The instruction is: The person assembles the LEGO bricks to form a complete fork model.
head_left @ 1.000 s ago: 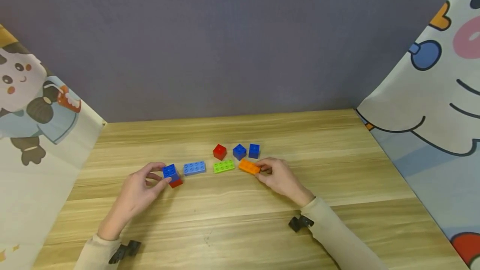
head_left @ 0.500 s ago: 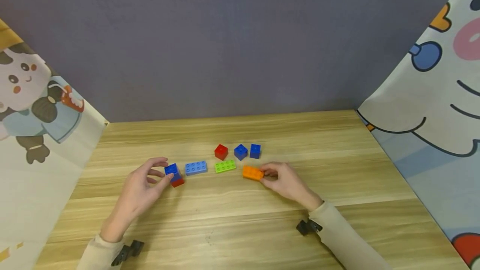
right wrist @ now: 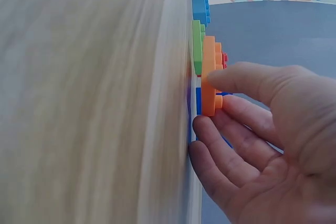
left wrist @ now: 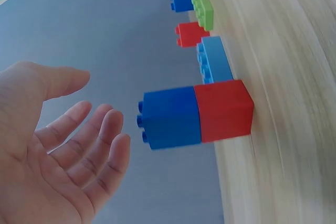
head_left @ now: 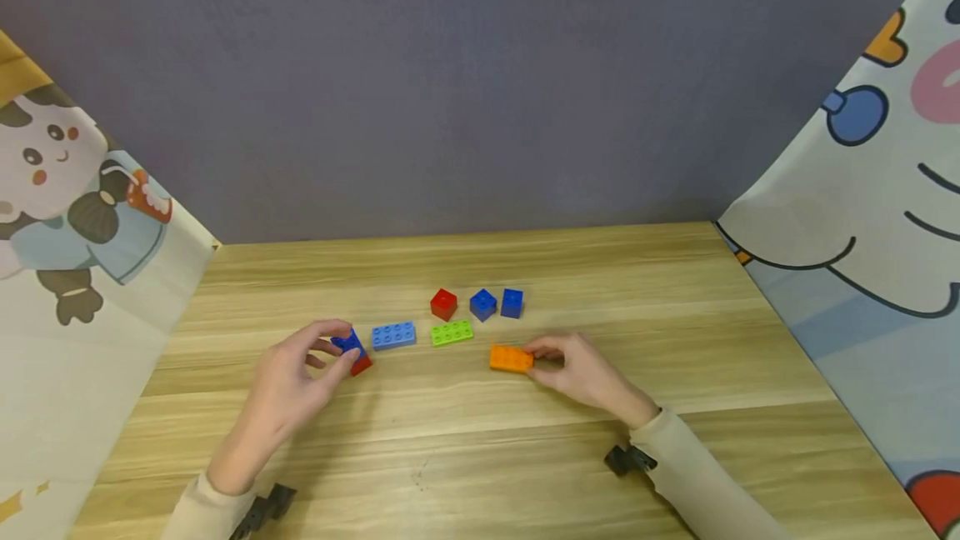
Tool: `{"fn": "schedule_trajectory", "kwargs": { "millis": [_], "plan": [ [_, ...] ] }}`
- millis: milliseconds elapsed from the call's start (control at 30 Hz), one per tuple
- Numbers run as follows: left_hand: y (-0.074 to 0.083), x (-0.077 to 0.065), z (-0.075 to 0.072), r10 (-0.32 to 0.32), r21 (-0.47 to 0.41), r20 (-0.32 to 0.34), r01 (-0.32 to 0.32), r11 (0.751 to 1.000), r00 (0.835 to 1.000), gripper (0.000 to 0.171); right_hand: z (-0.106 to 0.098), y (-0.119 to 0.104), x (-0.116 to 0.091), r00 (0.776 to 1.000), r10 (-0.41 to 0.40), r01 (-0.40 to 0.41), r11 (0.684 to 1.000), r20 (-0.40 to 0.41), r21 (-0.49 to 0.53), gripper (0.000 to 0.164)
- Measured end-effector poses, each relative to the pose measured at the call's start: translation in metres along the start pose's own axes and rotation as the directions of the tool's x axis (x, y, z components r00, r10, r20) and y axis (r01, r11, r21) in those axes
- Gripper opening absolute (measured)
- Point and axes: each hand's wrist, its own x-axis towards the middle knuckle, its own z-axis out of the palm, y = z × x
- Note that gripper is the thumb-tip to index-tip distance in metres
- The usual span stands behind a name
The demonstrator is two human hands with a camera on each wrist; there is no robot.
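A dark blue brick [left wrist: 172, 118] sits on top of a red brick [left wrist: 224, 110], forming a small stack on the table. My left hand [head_left: 296, 373] hovers at the stack's left side. The left wrist view shows this hand's thumb and fingers spread, apart from the blue studs. Between thumb and fingers of my right hand [head_left: 581, 369] an orange eight-stud brick [head_left: 511, 358] is pinched by its right end. In the right wrist view the orange brick is just above the table, studs facing up. Beside the stack lies a light blue eight-stud brick [head_left: 393, 336].
A flat lime green brick [head_left: 452, 332] lies between the light blue and orange bricks. Behind it stand a small red brick [head_left: 443, 304] and two small blue bricks, one turned cornerwise [head_left: 483, 304]. A grey wall [head_left: 465, 107] rises behind the wooden table [head_left: 450, 448].
My right hand has drawn the orange brick away from the green one, toward me and rightward, turning it straighter. My left hand has shifted over the stack and covers more of it.
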Motion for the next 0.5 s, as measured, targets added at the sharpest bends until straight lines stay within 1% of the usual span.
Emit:
{"fn": "schedule_trajectory", "kwargs": {
  "millis": [167,300,400,500],
  "plan": [
    [0.006,-0.001,0.004,0.03,-0.006,0.006,-0.03,1.0,1.0,0.029,-0.003,0.001,-0.003,1.0,-0.005,0.005,1.0,0.022,-0.002,0.03],
    [0.01,-0.001,0.013,0.095,-0.015,0.008,-0.094,0.995,0.995,0.029,-0.005,0.003,-0.005,0.999,-0.014,0.014,1.0,0.04,0.004,0.03],
    [0.014,0.0,0.022,0.129,-0.031,0.04,-0.128,0.991,0.991,0.029,-0.006,0.005,-0.007,0.999,-0.025,0.025,1.0,0.048,0.002,0.03],
    [0.018,0.002,0.031,0.126,-0.045,0.079,-0.123,0.991,0.989,0.028,-0.006,0.007,-0.007,0.998,-0.037,0.037,0.999,0.053,0.001,0.03]
  ]
}}
